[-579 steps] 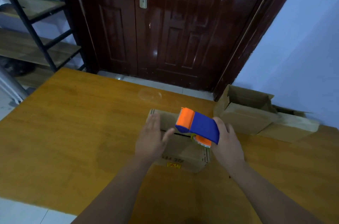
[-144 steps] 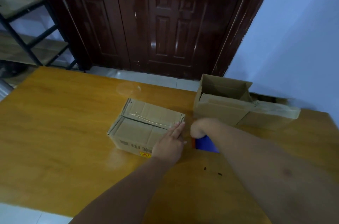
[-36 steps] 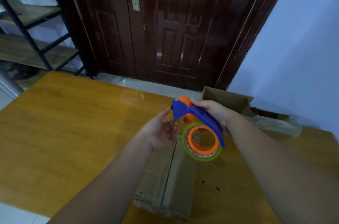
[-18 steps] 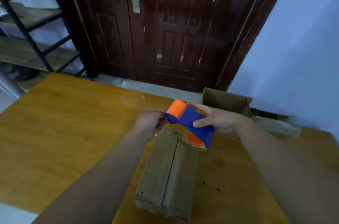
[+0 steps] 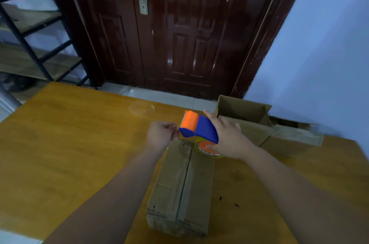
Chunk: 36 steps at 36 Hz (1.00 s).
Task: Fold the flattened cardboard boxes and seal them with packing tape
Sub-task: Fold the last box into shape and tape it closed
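1. A person's two bare forearms reach out over a yellow-brown wooden surface (image 5: 69, 143), seen from a head-worn camera looking down.
2. A closed cardboard box (image 5: 183, 183) lies near the near edge, a little right of the middle. Its long axis runs from the near edge toward the far edge, and the seam (image 5: 186, 175) between its top flaps runs the same way.
3. The right hand (image 5: 229, 139) grips a blue and orange tape dispenser (image 5: 201, 127), fingers wrapped over the blue body and thumb against the orange roll core. It is held in the air above the far end of the box.
4. The left hand (image 5: 159, 136) is just beside the dispenser's orange nose. Its grip is narrow, with the fingertips pinched together, apparently on the loose tape end, though the clear tape itself cannot be made out.
5. Both hands are at the far end of the seam, so the coming pull probably runs along the long axis toward the near edge. The right hand carries the tool.
6. An open cardboard box (image 5: 245, 111) with raised flaps sits at the far right corner.
7. Beyond the surface are a dark wooden door (image 5: 179, 33) and a metal shelf rack (image 5: 30, 33).
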Motion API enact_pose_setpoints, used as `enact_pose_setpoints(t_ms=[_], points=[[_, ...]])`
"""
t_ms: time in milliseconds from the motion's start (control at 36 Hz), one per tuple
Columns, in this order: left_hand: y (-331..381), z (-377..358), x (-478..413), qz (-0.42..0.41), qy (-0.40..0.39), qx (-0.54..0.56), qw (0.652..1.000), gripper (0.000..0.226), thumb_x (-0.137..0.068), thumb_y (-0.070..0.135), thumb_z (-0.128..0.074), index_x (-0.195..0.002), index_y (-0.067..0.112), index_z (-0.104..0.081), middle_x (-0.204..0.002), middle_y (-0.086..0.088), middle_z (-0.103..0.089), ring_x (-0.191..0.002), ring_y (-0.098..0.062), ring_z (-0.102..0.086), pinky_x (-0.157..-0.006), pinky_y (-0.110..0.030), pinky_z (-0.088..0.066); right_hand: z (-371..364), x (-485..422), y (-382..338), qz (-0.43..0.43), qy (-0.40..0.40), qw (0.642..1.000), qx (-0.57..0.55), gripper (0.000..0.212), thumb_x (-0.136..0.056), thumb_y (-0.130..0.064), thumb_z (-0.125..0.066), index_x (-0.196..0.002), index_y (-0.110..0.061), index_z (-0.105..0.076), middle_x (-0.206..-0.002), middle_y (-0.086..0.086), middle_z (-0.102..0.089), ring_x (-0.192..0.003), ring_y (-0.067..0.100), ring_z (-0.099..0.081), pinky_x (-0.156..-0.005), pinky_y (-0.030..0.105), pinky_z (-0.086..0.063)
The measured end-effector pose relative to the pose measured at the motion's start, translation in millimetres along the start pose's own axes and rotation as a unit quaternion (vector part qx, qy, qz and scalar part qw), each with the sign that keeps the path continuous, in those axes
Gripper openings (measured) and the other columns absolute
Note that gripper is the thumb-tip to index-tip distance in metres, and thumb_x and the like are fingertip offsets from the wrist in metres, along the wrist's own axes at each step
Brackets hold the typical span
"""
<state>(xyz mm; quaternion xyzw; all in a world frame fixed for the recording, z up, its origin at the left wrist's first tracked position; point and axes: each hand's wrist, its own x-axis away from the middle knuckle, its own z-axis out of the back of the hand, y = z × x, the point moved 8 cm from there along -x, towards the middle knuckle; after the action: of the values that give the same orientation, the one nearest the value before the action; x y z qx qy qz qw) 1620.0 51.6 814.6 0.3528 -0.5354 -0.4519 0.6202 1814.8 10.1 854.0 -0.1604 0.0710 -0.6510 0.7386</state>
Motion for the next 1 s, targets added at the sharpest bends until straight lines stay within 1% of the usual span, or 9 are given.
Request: enact_pose_setpoints(t_ms=[83, 167, 250, 361, 444, 639, 750, 861, 1000], points=[[3, 2, -2, -0.034, 0.015, -0.05, 0.998, 0.017, -0.095, 0.008, -0.055, -0.1, -0.003, -0.067, -0.069, -0.01, -0.066, -0.064, -0.019, -0.061, -0.075, -0.04, -0.056, -3, 4, 6, -0.013, 0.023, 1.0, -0.011, 0.089, -0.085, -0.045, -0.065, -0.149, -0.034, -0.005, -0.136, 0.0, -0.044, -0.115, 0.022, -0.049, -0.1, 0.044, -0.032], [0, 7, -2, -0.041, 0.033, -0.055, 0.997, 0.018, -0.095, 0.01, -0.057, -0.101, -0.004, -0.066, -0.075, -0.009, -0.067, -0.066, -0.017, -0.064, -0.072, -0.037, -0.056, -9, 12, 17, -0.039, 0.048, 0.987, -0.145, 0.081, -0.082, -0.033, -0.073, -0.145, -0.025, -0.023, -0.133, -0.002, -0.048, -0.106, 0.015, -0.052, -0.086, 0.029, -0.045], [-5, 9, 1, -0.039, 0.037, -0.046, 0.997, 0.019, -0.094, 0.012, -0.059, -0.1, -0.004, -0.068, -0.078, -0.009, -0.068, -0.069, -0.017, -0.066, -0.071, -0.031, -0.055, -12, 23, 26, -0.06, 0.084, 0.973, -0.205, 0.077, -0.079, -0.029, -0.078, -0.14, -0.025, -0.03, -0.116, -0.011, -0.047, -0.091, 0.002, -0.05, -0.067, 0.011, -0.04], [-2, 10, 7, -0.046, 0.044, -0.025, 0.998, 0.023, -0.093, 0.013, -0.06, -0.072, 0.014, -0.068, -0.071, -0.008, -0.07, -0.077, -0.03, -0.068, -0.079, -0.043, -0.056, -6, 30, 26, -0.063, 0.143, 0.963, -0.222, 0.068, -0.079, -0.026, -0.077, -0.132, -0.03, -0.035, -0.101, -0.026, -0.042, -0.087, -0.012, -0.05, -0.063, 0.005, -0.039], [3, 13, 11, -0.051, 0.054, -0.014, 0.997, 0.023, -0.094, 0.014, -0.059, -0.072, 0.016, -0.065, -0.072, -0.007, -0.07, -0.079, -0.031, -0.067, -0.079, -0.049, -0.055, 0, 32, 19, -0.042, 0.169, 0.965, -0.198, 0.059, -0.082, -0.021, -0.073, -0.13, -0.025, -0.039, -0.103, -0.018, -0.044, -0.089, -0.001, -0.051, -0.067, 0.007, -0.036], [20, 29, 14, -0.091, 0.087, -0.022, 0.992, 0.024, -0.094, 0.015, -0.058, -0.072, 0.016, -0.066, -0.066, 0.001, -0.068, -0.068, -0.017, -0.066, -0.07, -0.037, -0.056, 12, 41, 28, -0.047, 0.186, 0.976, -0.107, 0.06, -0.08, -0.033, -0.075, -0.128, -0.021, -0.042, -0.109, -0.007, -0.05, -0.092, 0.011, -0.053, -0.069, 0.026, -0.047], [24, 46, 6, -0.097, 0.061, -0.03, 0.993, 0.02, -0.093, 0.014, -0.06, -0.075, 0.013, -0.068, -0.068, 0.002, -0.069, -0.057, -0.002, -0.064, -0.063, -0.023, -0.05, 21, 51, 52, -0.079, 0.195, 0.964, -0.163, 0.052, -0.078, -0.012, -0.073, -0.113, -0.028, -0.038, -0.104, -0.003, -0.053, -0.079, 0.009, -0.053, -0.06, 0.027, -0.044], [11, 45, 6, -0.071, 0.048, 0.026, 0.996, 0.012, -0.093, 0.011, -0.061, -0.085, 0.004, -0.068, -0.072, -0.005, -0.069, -0.063, -0.011, -0.065, -0.064, -0.024, -0.051, 24, 49, 46, -0.062, 0.177, 0.967, -0.175, 0.052, -0.079, -0.004, -0.071, -0.11, -0.028, -0.037, -0.097, -0.001, -0.05, -0.076, 0.011, -0.053, -0.06, 0.035, -0.048], [-7, 32, 6, -0.04, 0.017, 0.026, 0.999, 0.01, -0.093, 0.011, -0.061, -0.091, 0.004, -0.067, -0.078, -0.007, -0.068, -0.072, -0.017, -0.066, -0.074, -0.033, -0.053, 21, 56, 49, -0.064, 0.166, 0.967, -0.18, 0.054, -0.076, -0.006, -0.074, -0.112, -0.03, -0.04, -0.098, -0.008, -0.051, -0.082, 0.008, -0.053, -0.062, 0.023, -0.043]])
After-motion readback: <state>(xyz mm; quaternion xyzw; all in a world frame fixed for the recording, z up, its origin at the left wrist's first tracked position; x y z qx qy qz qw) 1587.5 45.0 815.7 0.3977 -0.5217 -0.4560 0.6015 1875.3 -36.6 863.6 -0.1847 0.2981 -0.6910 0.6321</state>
